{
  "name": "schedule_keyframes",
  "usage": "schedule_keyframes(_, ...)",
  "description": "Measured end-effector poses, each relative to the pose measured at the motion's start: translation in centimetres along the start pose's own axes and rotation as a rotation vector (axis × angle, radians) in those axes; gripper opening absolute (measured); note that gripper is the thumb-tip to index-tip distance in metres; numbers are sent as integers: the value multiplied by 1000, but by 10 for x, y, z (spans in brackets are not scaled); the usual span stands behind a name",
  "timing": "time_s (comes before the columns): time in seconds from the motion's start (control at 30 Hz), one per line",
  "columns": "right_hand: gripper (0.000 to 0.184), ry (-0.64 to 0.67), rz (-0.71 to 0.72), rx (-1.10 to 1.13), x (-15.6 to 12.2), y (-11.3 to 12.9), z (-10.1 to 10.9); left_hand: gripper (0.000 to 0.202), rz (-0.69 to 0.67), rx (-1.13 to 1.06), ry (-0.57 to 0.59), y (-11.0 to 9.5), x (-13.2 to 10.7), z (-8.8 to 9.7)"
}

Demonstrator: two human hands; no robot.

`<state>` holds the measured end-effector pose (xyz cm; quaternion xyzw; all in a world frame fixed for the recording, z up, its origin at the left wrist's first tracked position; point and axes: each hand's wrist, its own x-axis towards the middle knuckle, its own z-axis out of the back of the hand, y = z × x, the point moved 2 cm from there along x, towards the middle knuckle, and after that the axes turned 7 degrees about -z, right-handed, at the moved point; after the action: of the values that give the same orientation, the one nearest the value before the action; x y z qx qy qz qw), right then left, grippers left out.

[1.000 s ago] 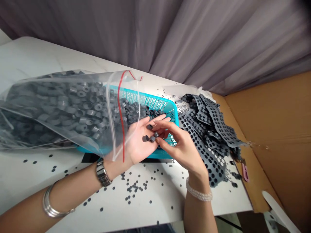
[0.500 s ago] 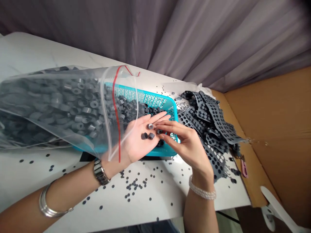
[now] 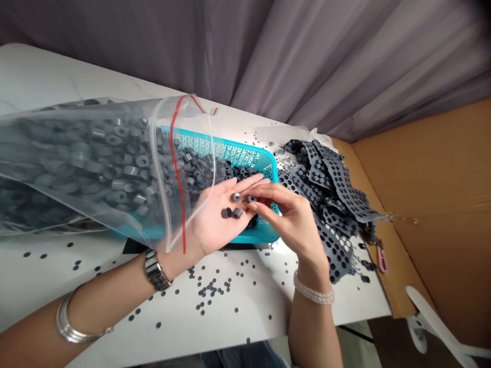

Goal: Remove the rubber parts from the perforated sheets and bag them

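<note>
My left hand [image 3: 209, 225] lies palm up with its fingers stretched out, over the near side of a turquoise basket [image 3: 264, 236]. On its palm rest a short grey hollow cylinder [image 3: 236, 197] with a reddish spot in its bore, a darker one [image 3: 226, 212], and another grey cylinder [image 3: 237, 213]. My right hand [image 3: 287, 212] pinches a further grey cylinder [image 3: 251, 199] between thumb and fingers, just above the left fingers. A clear zip bag [image 3: 134, 225] with a red stripe, full of such cylinders, lies over the basket's left part and overlaps my left wrist.
Perforated dark grey sheets [image 3: 337, 179] are heaped right of the basket. Small dark discs [image 3: 213, 289] are scattered over the white table [image 3: 184, 327]. A pink-handled tool [image 3: 381, 257] lies near the cardboard [image 3: 429, 204] at right. A grey curtain [image 3: 230, 46] hangs behind.
The view has shifted slightly. My right fingers have changed their angle, and the cylinder in their pinch shows more clearly. The pieces on my left palm stay about where they were.
</note>
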<state>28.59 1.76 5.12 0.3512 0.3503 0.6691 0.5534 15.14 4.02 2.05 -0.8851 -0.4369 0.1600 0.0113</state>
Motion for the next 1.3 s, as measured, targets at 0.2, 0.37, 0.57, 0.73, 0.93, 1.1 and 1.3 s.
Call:
schedule_keyframes(0.2, 9, -16, -15, 6, 0, 1, 0, 49, -11, -43, 18, 0, 0, 1)
schedule_keyframes(0.37, 10, -27, -12, 3, 0, 3, -2, 49, 2, -36, 9, 0, 1, -1)
schedule_keyframes(0.57, 16, -349, -72, -163, -2, -17, 16, 53, -22, 10, -11, 0, 1, 1)
schedule_keyframes(0.73, 32, -546, -227, -501, -2, -56, 44, 57, -26, 26, 13, -1, 1, 4)
schedule_keyframes(0.93, 26, -405, -124, -250, -6, -23, 24, 56, -52, 60, 5, -2, -1, 4)
schedule_keyframes(1.1, 25, 138, -14, -75, -10, 17, -15, 54, -53, 145, -1, -4, -1, 7)
schedule_keyframes(1.3, 17, 80, -9, -149, -7, 8, -10, 58, -82, 78, 23, -3, 1, 4)
